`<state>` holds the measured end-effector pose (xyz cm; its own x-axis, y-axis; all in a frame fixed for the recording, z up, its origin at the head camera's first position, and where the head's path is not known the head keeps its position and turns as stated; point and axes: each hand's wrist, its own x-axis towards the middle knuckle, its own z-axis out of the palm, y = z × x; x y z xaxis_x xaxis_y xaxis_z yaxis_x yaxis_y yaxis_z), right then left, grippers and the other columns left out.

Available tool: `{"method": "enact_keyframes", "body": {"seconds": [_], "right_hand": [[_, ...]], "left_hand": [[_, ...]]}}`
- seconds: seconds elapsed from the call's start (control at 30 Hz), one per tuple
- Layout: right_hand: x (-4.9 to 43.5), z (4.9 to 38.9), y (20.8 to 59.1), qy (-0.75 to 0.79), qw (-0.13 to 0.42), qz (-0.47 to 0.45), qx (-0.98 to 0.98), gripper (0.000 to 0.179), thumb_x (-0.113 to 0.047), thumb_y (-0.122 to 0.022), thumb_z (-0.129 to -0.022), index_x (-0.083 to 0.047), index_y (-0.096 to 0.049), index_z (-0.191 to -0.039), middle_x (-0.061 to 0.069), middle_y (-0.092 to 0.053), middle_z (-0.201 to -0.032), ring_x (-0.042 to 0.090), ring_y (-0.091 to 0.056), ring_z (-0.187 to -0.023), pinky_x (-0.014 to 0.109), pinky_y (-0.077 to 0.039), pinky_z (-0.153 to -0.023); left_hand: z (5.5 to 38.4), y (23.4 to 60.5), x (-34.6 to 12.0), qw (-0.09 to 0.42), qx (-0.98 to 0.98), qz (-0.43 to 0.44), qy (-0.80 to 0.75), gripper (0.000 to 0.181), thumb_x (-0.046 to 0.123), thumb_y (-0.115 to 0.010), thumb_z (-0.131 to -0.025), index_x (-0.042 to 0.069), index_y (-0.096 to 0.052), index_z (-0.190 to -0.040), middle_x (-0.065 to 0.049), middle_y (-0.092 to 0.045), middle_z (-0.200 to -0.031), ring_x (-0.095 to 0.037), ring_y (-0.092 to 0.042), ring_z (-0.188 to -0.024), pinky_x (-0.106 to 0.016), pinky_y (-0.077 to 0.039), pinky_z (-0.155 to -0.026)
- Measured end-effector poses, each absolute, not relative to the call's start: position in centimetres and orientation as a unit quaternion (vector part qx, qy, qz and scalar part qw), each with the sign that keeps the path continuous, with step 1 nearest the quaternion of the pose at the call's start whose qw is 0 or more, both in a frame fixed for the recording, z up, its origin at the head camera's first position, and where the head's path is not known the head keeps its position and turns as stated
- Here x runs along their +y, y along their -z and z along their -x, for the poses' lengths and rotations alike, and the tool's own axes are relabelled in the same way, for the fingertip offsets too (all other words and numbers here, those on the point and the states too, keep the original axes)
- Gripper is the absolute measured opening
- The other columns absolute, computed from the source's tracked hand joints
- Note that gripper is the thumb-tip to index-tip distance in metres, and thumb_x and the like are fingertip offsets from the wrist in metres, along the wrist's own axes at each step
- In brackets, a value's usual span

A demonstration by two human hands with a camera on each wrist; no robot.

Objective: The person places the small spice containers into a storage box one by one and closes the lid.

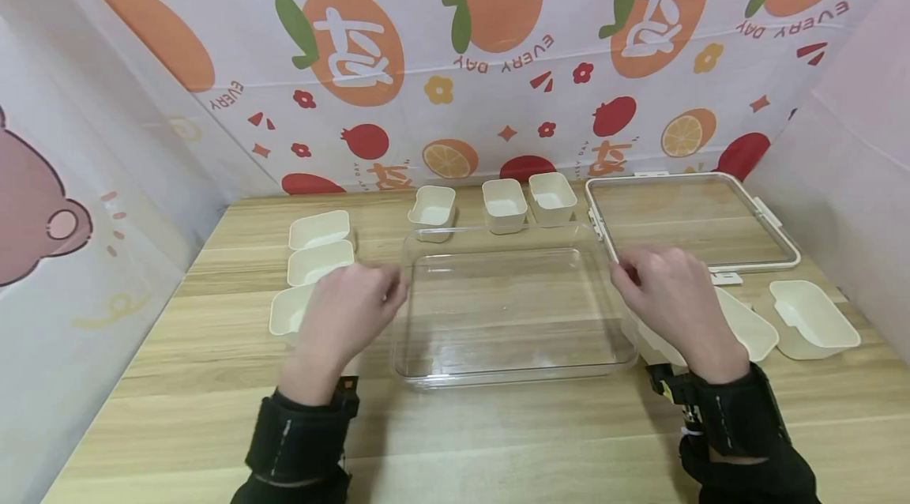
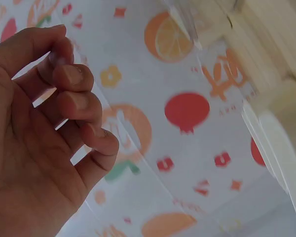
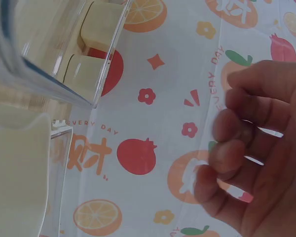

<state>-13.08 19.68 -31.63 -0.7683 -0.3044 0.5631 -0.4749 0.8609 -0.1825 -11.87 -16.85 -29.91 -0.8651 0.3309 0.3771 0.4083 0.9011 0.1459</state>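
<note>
A clear, shallow rectangular box [image 1: 505, 306] sits on the table between my two hands. My left hand [image 1: 348, 306] hovers by its left side, fingers loosely curled; the left wrist view shows nothing within them. By the box's right side, my right hand [image 1: 668, 299] is raised, its fingers likewise curled loosely around nothing in the right wrist view. Close to the left hand stand small cream bins [image 1: 320, 261], one partly covered by it. Below the right hand are larger cream bins [image 1: 742, 326], partly hidden by the hand and wrist.
Behind the box stand three small cream bins [image 1: 505, 205]. A clear lid [image 1: 682, 220] with a white frame and side clips lies at the back right. Another cream bin [image 1: 814, 322] stands at the far right. A fruit-print cloth [image 1: 498, 109] hangs behind the wooden table [image 1: 498, 449].
</note>
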Motion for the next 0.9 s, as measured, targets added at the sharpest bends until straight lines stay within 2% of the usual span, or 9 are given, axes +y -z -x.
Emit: {"method": "enact_keyframes", "body": {"seconds": [0.13, 0.33, 0.43, 0.5, 0.63, 0.73, 0.9], "right_hand": [[19.7, 13.0, 31.5, -0.162, 0.223, -0.202, -0.940, 0.020, -0.004, -0.071, -0.088, -0.008, -0.065, -0.069, -0.006, -0.041, -0.054, 0.011, -0.037, -0.050, 0.029, -0.028, -0.046], [19.7, 12.9, 31.3, -0.162, 0.179, -0.189, -0.952, 0.015, -0.006, -0.071, -0.090, -0.004, -0.069, -0.075, -0.004, -0.046, -0.056, 0.013, -0.040, -0.050, 0.029, -0.031, -0.047], [19.8, 12.9, 31.4, -0.160, 0.171, -0.186, -0.954, 0.013, -0.005, -0.072, -0.089, -0.003, -0.069, -0.077, -0.003, -0.048, -0.058, 0.013, -0.042, -0.052, 0.029, -0.032, -0.047], [19.9, 13.0, 31.6, -0.157, 0.166, -0.187, -0.955, 0.011, -0.004, -0.073, -0.088, -0.003, -0.069, -0.078, -0.002, -0.050, -0.060, 0.014, -0.044, -0.053, 0.030, -0.034, -0.047], [20.1, 13.1, 32.0, -0.152, 0.158, -0.187, -0.958, 0.010, -0.001, -0.074, -0.085, -0.003, -0.068, -0.078, 0.000, -0.055, -0.064, 0.017, -0.048, -0.056, 0.035, -0.040, -0.049], [20.3, 13.3, 32.3, -0.145, 0.151, -0.185, -0.960, 0.008, 0.000, -0.073, -0.084, -0.004, -0.068, -0.079, 0.003, -0.058, -0.068, 0.019, -0.052, -0.059, 0.039, -0.044, -0.050], [20.4, 13.4, 32.8, -0.130, 0.140, -0.185, -0.964, 0.007, 0.001, -0.073, -0.082, -0.003, -0.068, -0.081, 0.005, -0.060, -0.070, 0.020, -0.056, -0.060, 0.042, -0.047, -0.051]], "left_hand": [[11.6, 28.9, -19.4, 0.157, -0.969, 0.139, 0.130, 0.029, 0.012, -0.064, -0.096, 0.012, -0.055, -0.069, 0.003, -0.041, -0.058, -0.017, -0.042, -0.054, -0.034, -0.034, -0.051], [11.2, 28.5, -23.5, 0.140, -0.977, 0.073, 0.144, 0.018, 0.016, -0.061, -0.098, 0.007, -0.063, -0.082, 0.002, -0.043, -0.056, -0.019, -0.042, -0.051, -0.034, -0.030, -0.045], [11.2, 28.7, -24.8, 0.128, -0.979, 0.054, 0.148, 0.017, 0.018, -0.061, -0.098, 0.005, -0.065, -0.087, 0.000, -0.049, -0.060, -0.020, -0.046, -0.054, -0.034, -0.033, -0.046], [11.2, 28.9, -25.4, 0.112, -0.981, 0.040, 0.151, 0.018, 0.019, -0.061, -0.098, 0.003, -0.067, -0.092, -0.004, -0.056, -0.068, -0.022, -0.051, -0.060, -0.035, -0.036, -0.047], [11.5, 29.6, -26.2, 0.071, -0.985, 0.015, 0.154, 0.025, 0.022, -0.060, -0.099, -0.001, -0.066, -0.105, -0.019, -0.065, -0.094, -0.034, -0.061, -0.079, -0.043, -0.046, -0.054], [11.6, 30.2, -26.8, 0.041, -0.988, -0.002, 0.148, 0.033, 0.025, -0.059, -0.100, -0.004, -0.062, -0.116, -0.029, -0.061, -0.113, -0.044, -0.060, -0.094, -0.053, -0.048, -0.062], [11.7, 30.9, -27.8, -0.007, -0.989, -0.035, 0.143, 0.046, 0.029, -0.055, -0.102, -0.006, -0.053, -0.131, -0.036, -0.048, -0.129, -0.054, -0.052, -0.110, -0.063, -0.046, -0.072]]}}
